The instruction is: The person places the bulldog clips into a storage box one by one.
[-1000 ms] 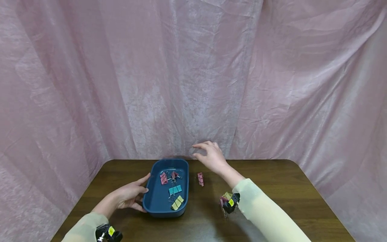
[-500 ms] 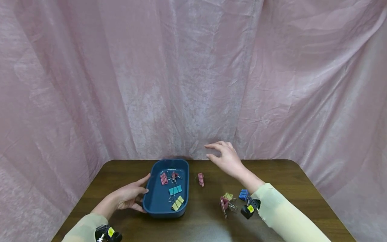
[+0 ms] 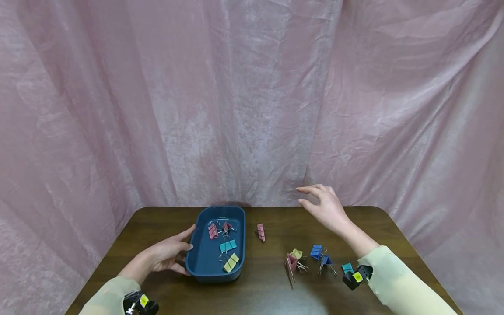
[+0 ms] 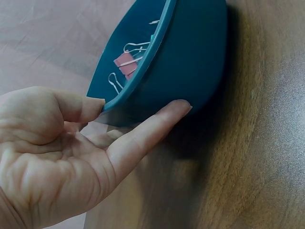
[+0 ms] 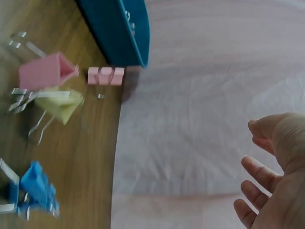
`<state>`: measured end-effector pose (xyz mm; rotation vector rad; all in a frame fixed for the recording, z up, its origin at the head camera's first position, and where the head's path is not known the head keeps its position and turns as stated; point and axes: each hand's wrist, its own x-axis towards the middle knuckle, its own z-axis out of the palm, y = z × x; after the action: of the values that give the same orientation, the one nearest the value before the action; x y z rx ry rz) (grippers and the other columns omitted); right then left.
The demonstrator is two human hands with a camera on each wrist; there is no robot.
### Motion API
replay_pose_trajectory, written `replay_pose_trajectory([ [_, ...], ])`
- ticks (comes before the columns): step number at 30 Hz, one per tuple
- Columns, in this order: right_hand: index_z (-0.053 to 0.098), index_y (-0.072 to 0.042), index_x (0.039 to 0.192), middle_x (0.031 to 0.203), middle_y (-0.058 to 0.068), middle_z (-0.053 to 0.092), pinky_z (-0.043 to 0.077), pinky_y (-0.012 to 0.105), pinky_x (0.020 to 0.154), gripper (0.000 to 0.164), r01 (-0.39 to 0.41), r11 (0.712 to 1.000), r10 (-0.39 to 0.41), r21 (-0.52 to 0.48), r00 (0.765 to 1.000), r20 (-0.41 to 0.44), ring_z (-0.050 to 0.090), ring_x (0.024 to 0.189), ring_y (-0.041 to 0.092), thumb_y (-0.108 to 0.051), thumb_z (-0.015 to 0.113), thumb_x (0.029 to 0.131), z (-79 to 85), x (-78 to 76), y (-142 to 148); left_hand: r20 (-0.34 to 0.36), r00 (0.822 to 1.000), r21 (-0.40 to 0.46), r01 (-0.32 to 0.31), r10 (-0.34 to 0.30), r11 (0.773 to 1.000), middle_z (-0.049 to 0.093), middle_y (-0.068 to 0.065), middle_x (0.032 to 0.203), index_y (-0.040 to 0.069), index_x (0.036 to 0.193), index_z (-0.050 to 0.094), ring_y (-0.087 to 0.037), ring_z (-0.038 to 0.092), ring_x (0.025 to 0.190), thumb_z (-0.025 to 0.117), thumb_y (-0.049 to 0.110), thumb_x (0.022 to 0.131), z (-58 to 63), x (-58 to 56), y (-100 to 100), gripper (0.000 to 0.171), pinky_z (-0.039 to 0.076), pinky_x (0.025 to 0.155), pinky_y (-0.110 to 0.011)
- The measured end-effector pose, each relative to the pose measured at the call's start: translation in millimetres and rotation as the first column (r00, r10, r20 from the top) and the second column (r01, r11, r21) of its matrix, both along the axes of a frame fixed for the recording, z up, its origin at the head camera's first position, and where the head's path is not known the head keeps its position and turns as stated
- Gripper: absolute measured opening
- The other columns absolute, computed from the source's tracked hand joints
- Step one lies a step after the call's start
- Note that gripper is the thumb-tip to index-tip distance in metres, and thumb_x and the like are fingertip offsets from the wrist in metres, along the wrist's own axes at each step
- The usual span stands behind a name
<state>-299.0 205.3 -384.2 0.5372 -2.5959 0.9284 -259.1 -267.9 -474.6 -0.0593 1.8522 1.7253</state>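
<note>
My left hand [image 3: 170,254] holds the left side of a dark blue plastic box [image 3: 215,277], its thumb at the rim and its other fingers against the outer wall. Inside the box lie pink binder clips [image 3: 213,231], a turquoise binder clip [image 3: 228,246] and a yellow binder clip [image 3: 231,263]. My right hand [image 3: 327,211] hovers above the table's far right part, holding nothing, with its thumb and fingers apart. In the right wrist view that hand [image 5: 281,171] shows relaxed fingers away from any clip.
On the wooden table [image 3: 275,297], a pink binder clip [image 3: 261,232] lies right of the box. Nearer are a pink clip [image 3: 291,263] and a yellow clip [image 3: 296,253], touching. Blue clips [image 3: 316,251] and a turquoise clip [image 3: 348,268] lie further right. A pink curtain [image 3: 252,109] hangs behind.
My right hand has moved to the right, away from the box, uncovering the blue and turquoise clips on the table. My left hand and the box have stayed put.
</note>
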Motion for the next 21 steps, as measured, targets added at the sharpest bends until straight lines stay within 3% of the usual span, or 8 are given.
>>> replay_pose_trajectory([
  [6, 0.071, -0.020, 0.131, 0.126, 0.009, 0.064, 0.042, 0.056, 0.093, 0.037, 0.047, 0.998, -0.047, 0.034, 0.999, 0.003, 0.048, 0.119, 0.037, -0.035, 0.070, 0.098, -3.7, 10.7, 33, 0.000, 1.000, 0.012, 0.030, -0.030, 0.999, 0.040, -0.043, 0.139, 0.021, 0.165, -0.006, -0.050, 0.063, 0.111, 0.038, 0.007, 0.109, -1.6, 0.2, -1, 0.073, 0.055, 0.080, -0.066],
  [11, 0.071, -0.020, 0.130, 0.128, 0.009, 0.063, 0.041, 0.058, 0.094, 0.037, 0.079, 0.995, -0.082, 0.067, 0.996, 0.043, 0.046, 0.121, 0.038, -0.040, 0.068, 0.099, -7.8, 24.5, 57, 0.002, 1.000, 0.004, 0.013, -0.013, 1.000, 0.037, -0.043, 0.141, 0.020, 0.165, -0.005, -0.049, 0.063, 0.110, 0.038, 0.007, 0.109, 0.7, 1.8, -1, 0.072, 0.055, 0.080, -0.067],
  [21, 0.078, -0.019, 0.105, 0.116, 0.010, 0.069, 0.040, 0.059, 0.092, 0.018, 0.148, 0.975, -0.162, 0.167, 0.984, 0.072, 0.050, 0.114, 0.043, -0.033, 0.072, 0.096, -28.7, 48.5, 100, 0.006, 1.000, -0.013, -0.010, 0.010, 1.000, 0.036, -0.042, 0.144, 0.021, 0.166, -0.003, -0.049, 0.064, 0.110, 0.038, 0.007, 0.109, 2.7, 3.7, -1, 0.071, 0.055, 0.079, -0.067],
])
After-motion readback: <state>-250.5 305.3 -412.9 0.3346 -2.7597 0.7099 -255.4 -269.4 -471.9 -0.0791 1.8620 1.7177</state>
